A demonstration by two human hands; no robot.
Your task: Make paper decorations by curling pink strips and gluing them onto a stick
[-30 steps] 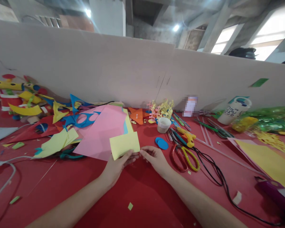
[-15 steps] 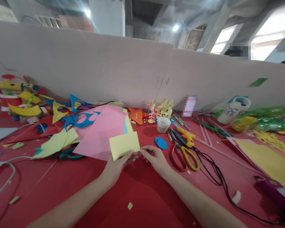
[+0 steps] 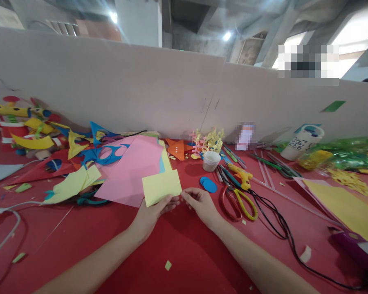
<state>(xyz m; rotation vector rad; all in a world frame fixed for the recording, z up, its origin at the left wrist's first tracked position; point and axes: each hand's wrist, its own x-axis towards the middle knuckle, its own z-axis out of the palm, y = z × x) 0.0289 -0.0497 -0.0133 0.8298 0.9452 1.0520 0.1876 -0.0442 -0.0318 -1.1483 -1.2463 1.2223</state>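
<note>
A small rectangle of pale yellow paper (image 3: 161,185) is held up slightly tilted above the red table (image 3: 135,267). My left hand (image 3: 155,214) is closed on its lower edge, thumb in front and fingers behind. The fingertips of my right hand (image 3: 200,204) are pinched together at the paper's lower right corner. Behind the yellow piece lie large pink sheets (image 3: 131,167). Two blue paper discs (image 3: 209,184) sit just beyond my right hand, with red-and-yellow-handled pliers (image 3: 241,204) to their right.
A small white cup (image 3: 211,161) stands behind the discs. Black cable (image 3: 277,214) runs across the right side to a purple tool (image 3: 352,245). Yellow sheets (image 3: 346,204) lie at right, near a white cup with writing (image 3: 300,143). Coloured paper scraps (image 3: 76,183) are heaped at left.
The yellow paper has shifted very slightly to the right in my fingers. Both hands have stayed almost in place.
</note>
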